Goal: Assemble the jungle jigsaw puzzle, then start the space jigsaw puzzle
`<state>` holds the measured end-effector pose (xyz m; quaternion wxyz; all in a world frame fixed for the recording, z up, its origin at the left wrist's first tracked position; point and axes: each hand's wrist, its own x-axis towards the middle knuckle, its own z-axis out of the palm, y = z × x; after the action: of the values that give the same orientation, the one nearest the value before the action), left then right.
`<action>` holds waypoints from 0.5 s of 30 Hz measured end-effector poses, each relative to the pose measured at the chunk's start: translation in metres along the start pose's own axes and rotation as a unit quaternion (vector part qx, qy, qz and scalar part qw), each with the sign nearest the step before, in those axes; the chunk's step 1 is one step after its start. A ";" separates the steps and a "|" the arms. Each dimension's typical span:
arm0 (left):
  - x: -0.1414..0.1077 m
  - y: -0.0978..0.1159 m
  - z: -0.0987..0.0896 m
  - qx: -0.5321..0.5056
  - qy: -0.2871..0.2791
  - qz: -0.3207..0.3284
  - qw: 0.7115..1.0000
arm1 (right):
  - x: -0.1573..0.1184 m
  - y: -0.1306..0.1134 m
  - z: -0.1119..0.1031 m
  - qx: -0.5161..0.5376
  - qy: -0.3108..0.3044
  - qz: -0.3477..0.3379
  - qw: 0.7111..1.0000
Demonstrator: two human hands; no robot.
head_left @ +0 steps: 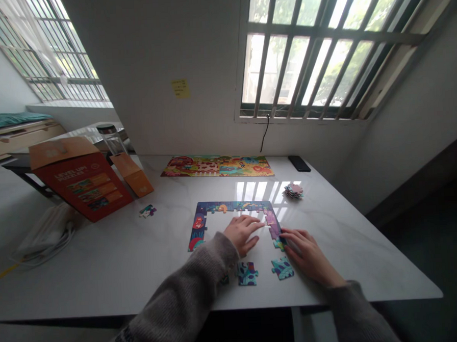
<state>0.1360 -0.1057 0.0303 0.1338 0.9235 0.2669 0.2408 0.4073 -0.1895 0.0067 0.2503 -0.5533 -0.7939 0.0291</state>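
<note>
A partly joined jigsaw puzzle border lies on the table, with its top and parts of both sides linked. My left hand is over the bare space inside it, fingers spread and holding nothing visible. At the border's right side, my right hand lies with fingers stretched out, their tips touching the outer edge near a green puzzle piece. Nearer to me are a loose teal puzzle piece with purple and a teal leaf-patterned puzzle piece. Another piece is mostly hidden under my left sleeve.
A finished farm puzzle lies by the wall. Stacked puzzle pieces and a black phone are at the right. Leftward are a red puzzle box, an orange box, loose pieces, a glass jar and a white cable.
</note>
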 end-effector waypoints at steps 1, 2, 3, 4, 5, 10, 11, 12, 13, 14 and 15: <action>-0.007 -0.006 -0.011 -0.017 0.029 -0.014 0.999 | 0.000 0.000 0.000 0.000 -0.001 0.000 1.000; -0.017 -0.013 -0.021 -0.025 0.061 -0.031 0.997 | 0.000 0.000 0.000 -0.001 -0.003 0.001 1.000; -0.028 -0.021 -0.032 -0.023 0.085 -0.053 0.995 | -0.001 0.000 0.000 -0.002 -0.003 0.001 1.000; -0.039 -0.031 -0.041 -0.013 0.111 -0.082 0.990 | -0.001 0.001 0.001 -0.003 -0.003 0.003 1.000; -0.052 -0.042 -0.049 0.001 0.131 -0.110 0.985 | 0.000 0.003 0.001 -0.004 0.000 0.006 1.000; -0.096 -0.097 -0.061 0.104 0.110 -0.244 0.958 | 0.015 0.017 0.012 -0.015 0.001 0.018 1.000; -0.100 -0.105 -0.059 0.125 0.090 -0.268 0.951 | 0.021 0.020 0.015 -0.024 -0.008 0.017 1.000; -0.101 -0.111 -0.056 0.144 0.069 -0.289 0.944 | 0.028 0.022 0.019 -0.035 -0.017 0.016 0.999; -0.102 -0.115 -0.053 0.162 0.049 -0.304 0.937 | 0.036 0.024 0.023 -0.046 -0.026 0.015 0.998; -0.101 -0.117 -0.050 0.177 0.032 -0.314 0.932 | 0.043 0.026 0.027 -0.058 -0.032 0.015 0.998; -0.099 -0.119 -0.047 0.190 0.017 -0.318 0.929 | 0.049 0.027 0.030 -0.071 -0.034 0.018 0.997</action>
<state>-0.0125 -0.0581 -0.0119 0.0212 0.7939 0.5898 0.1461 0.4044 -0.1283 -0.0105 0.1832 -0.5823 -0.7921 -0.0039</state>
